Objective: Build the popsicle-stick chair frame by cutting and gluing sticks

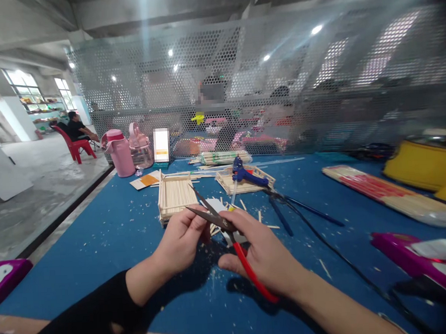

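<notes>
Red-handled scissors (pixel 247 270) are in my right hand (pixel 264 249), their dark blades parted and pointing up to the left. My left hand (pixel 184 239) is closed in a pinch just beside the lower blade; whatever its fingertips hold is hidden. Just beyond my left hand, a small tray-like frame of wooden sticks (pixel 175 192) sits on the blue table (pixel 100 243). A second stick frame (pixel 242 183) lies farther right, with a blue glue gun (pixel 248 174) resting across it. Loose cut sticks and a white scrap lie behind the scissors.
Blue-handled pliers (pixel 284 203) and a black cord lie right of the frames. Bundled sticks (pixel 224 158) and a pack of skewers (pixel 392 193) stand farther off. A pink thermos (pixel 120 152), a yellow container (pixel 424 164) and a perforated metal screen (pixel 264 95) edge the table. People sit beyond.
</notes>
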The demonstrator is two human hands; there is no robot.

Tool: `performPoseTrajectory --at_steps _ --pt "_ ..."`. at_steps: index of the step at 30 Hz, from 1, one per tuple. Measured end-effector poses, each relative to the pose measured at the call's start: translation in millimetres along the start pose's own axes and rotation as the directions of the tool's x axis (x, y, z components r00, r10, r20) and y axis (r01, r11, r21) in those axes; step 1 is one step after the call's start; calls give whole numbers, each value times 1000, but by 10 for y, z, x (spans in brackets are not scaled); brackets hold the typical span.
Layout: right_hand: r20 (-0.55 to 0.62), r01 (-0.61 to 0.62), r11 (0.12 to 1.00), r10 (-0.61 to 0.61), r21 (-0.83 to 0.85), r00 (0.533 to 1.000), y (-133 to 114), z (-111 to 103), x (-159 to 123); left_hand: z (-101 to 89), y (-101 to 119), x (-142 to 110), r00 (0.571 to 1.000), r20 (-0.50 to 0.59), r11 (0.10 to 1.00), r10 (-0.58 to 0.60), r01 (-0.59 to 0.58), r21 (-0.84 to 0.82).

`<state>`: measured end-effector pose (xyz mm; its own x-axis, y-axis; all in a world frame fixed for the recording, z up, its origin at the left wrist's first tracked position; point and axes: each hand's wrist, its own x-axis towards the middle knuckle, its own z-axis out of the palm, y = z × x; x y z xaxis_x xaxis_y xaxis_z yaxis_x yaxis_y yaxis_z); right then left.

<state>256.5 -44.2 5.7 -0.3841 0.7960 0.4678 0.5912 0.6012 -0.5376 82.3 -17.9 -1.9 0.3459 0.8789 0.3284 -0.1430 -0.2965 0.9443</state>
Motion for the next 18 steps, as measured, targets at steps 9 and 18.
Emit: performPoseTrajectory --at_steps 9,18 --pt "-21 40 999 -40 -4 999 -4 29 3 51 -37 -14 992 -111 995 53 -61 -73" --pt "-15 48 998 -47 28 999 9 36 -8 -2 -52 -34 975 -63 974 212 -206 92"
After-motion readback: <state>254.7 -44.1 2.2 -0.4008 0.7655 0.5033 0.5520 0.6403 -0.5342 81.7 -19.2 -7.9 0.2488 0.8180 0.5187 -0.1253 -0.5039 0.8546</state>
